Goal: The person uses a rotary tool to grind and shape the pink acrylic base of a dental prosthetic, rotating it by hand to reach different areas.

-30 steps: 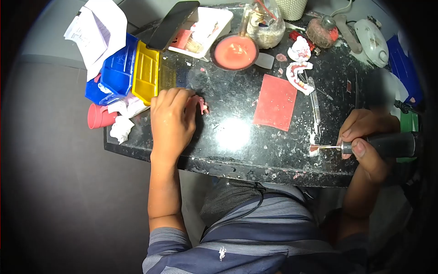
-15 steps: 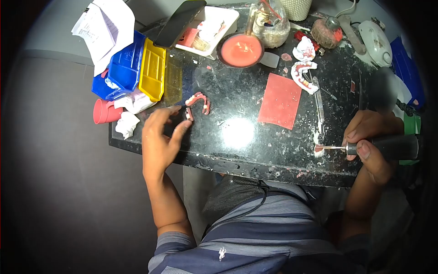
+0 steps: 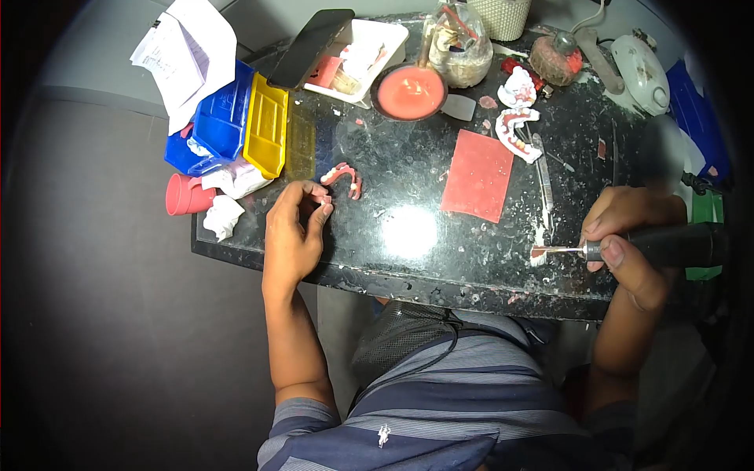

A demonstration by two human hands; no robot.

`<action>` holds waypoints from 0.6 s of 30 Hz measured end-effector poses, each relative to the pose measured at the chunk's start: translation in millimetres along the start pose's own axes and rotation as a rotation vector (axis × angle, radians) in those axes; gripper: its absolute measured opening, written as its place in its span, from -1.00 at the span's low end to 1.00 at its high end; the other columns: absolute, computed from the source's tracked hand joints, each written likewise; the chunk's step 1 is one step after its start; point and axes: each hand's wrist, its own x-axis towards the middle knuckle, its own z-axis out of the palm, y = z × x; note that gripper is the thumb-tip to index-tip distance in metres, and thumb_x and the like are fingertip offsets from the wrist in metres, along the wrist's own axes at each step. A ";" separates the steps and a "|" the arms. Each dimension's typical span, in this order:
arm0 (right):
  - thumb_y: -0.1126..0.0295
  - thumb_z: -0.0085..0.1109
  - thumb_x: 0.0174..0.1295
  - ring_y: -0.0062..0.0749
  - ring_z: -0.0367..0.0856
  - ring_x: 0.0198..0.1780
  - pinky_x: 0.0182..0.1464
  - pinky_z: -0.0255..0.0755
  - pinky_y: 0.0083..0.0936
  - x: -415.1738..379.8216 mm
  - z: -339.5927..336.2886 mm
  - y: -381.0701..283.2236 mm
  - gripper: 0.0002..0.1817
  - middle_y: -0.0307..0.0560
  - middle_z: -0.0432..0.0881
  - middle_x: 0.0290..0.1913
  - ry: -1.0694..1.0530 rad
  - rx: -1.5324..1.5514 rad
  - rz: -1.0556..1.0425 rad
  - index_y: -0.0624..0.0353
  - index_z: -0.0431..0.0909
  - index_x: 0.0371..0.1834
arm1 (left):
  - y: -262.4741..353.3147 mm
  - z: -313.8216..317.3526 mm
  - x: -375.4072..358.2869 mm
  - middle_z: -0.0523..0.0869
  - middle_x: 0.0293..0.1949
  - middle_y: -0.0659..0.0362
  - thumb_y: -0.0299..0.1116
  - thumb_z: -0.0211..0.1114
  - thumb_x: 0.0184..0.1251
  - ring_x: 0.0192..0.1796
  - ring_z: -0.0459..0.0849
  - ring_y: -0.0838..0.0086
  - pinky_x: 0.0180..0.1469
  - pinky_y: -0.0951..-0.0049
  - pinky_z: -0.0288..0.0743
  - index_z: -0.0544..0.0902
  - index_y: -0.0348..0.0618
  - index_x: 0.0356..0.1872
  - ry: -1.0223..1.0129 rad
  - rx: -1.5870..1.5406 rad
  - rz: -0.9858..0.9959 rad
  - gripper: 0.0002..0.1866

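My left hand [image 3: 294,239] has its thumb and fingertips closed on a small pink denture piece [image 3: 327,201], low over the black bench. Just beyond those fingertips lies a curved pink denture [image 3: 356,185] with teeth. In my right hand [image 3: 628,210] is a black rotary handpiece [image 3: 679,245], held level and pointing left. Its thin metal shank [image 3: 565,250] ends in a reddish-brown tip [image 3: 539,253] above white powder on the bench. A metal tweezer-like instrument [image 3: 543,184] lies beyond that tip.
A red wax sheet [image 3: 477,177] lies mid-bench. Behind it are white dental models [image 3: 514,129], a pan of pink wax [image 3: 410,93] and a white tray [image 3: 397,43]. Blue [image 3: 218,118] and yellow bins [image 3: 265,125], a pink mug [image 3: 184,195] and crumpled tissue [image 3: 224,217] are at left.
My left hand has moved slightly right and its open fingers have closed on the small denture piece. My right hand and the handpiece have shifted slightly left in view.
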 end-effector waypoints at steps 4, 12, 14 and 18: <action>0.43 0.32 0.00 -0.42 0.63 -0.59 -0.46 0.46 -0.57 1.6 0.9 -1.5 -0.82 0.08 0.71 -0.52 -0.006 -0.022 -0.027 0.35 0.69 -0.39 | -5.7 10.2 0.4 0.70 -0.12 0.08 -0.67 0.30 0.42 -0.20 0.70 0.41 -0.03 0.43 0.58 0.57 -0.33 0.01 0.039 -0.342 0.029 -0.80; 0.49 0.26 0.07 -0.45 0.63 -0.59 -0.46 0.47 -0.56 2.4 5.0 -2.6 -0.84 0.02 0.68 -0.57 0.059 0.016 -0.051 0.37 0.69 -0.34 | 65.8 43.6 14.6 0.69 -0.11 0.00 -0.59 0.25 0.51 -0.21 0.72 0.35 -0.09 0.36 0.61 0.54 -0.42 0.13 -0.316 -1.294 0.126 -0.75; 0.49 0.24 0.13 -0.48 0.66 -0.56 -0.45 0.50 -0.57 -0.2 -0.5 -2.5 -0.84 0.02 0.71 -0.51 0.041 -0.025 -0.048 0.38 0.70 -0.31 | 86.5 50.1 26.4 0.71 -0.07 -0.03 -0.52 0.23 0.55 -0.21 0.72 0.35 -0.09 0.38 0.60 0.54 -0.41 0.14 -0.399 -1.351 0.120 -0.75; 0.43 0.27 0.23 -0.50 0.72 -0.50 -0.38 0.56 -0.58 -4.3 -2.4 -0.2 -0.81 0.03 0.77 -0.37 0.213 -0.017 -0.041 0.38 0.72 -0.26 | 119.3 60.8 51.5 0.67 -0.05 -0.13 -0.26 0.27 0.57 -0.27 0.70 0.33 -0.24 0.41 0.59 0.53 -0.40 0.13 -0.623 -1.362 0.063 -0.63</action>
